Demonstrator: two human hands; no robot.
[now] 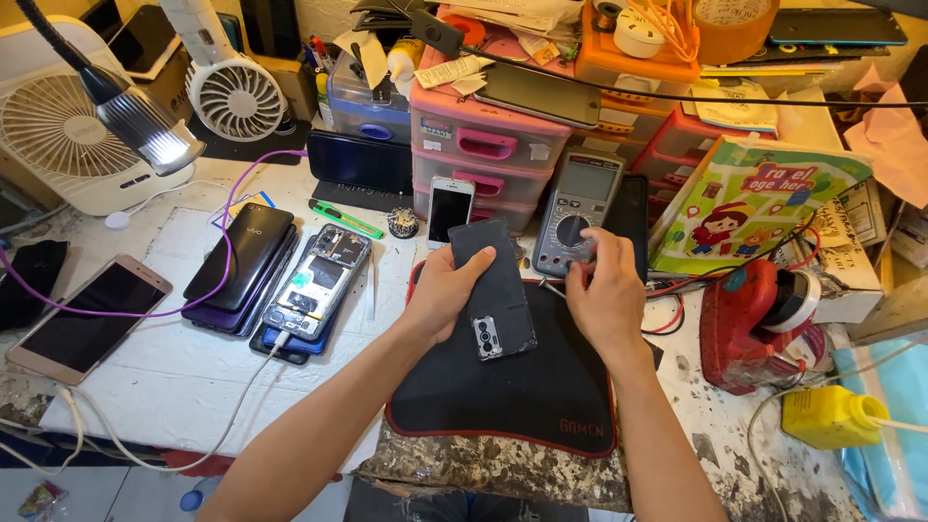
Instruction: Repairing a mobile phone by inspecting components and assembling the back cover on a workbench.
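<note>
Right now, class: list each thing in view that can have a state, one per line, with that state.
Dark phone: face down, held in left hand.
Right hand: empty, beside it.
Desk lamp: lit.
Opened phone: back off, insides showing.
White phone: propped upright, screen dark.

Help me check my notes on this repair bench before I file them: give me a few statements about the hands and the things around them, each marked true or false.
1. The left hand holds a dark phone with its back and camera cluster facing up. True.
2. The right hand grips the yellow bottle. False: the bottle stands apart at the right; the right hand is beside the phone, just in front of the multimeter.
3. The phone is held over a black mat with a red edge. True.
4. The opened phone with exposed insides lies to the right of the mat. False: it lies to the left, on a stack of phones.
5. The desk lamp is off. False: it is lit.
</note>
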